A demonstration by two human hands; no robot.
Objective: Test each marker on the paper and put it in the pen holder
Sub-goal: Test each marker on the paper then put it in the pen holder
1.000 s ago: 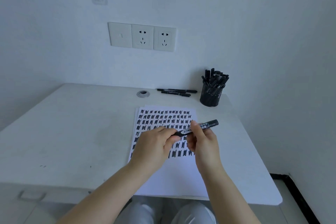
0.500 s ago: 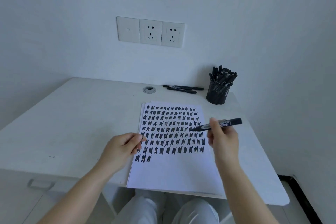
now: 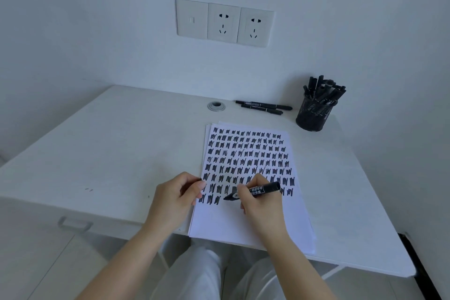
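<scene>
Now I am at the testing step: my right hand (image 3: 261, 204) has its grip closed on the uncapped marker (image 3: 253, 191), tip just left of the grip at the paper (image 3: 243, 226), left hand (image 3: 175, 198) curled beside holding what I cannot tell, so next I judge a short scribble, then recapping toward the pen holder (image 3: 314, 115) far up-right.

You've got a white paper (image 3: 250, 224) covered in rows of black scribble marks, its near part bare. Your right hand (image 3: 261, 204) holds a black marker (image 3: 258, 190) with a white-lettered label. Far right, a black mesh pen holder (image 3: 315, 114) full of black markers. Two black markers (image 3: 264, 106) with white print lie at the far edge. White desk (image 3: 109, 153), silver grommet (image 3: 216, 106), white sockets (image 3: 225, 22), pale wall.
</scene>
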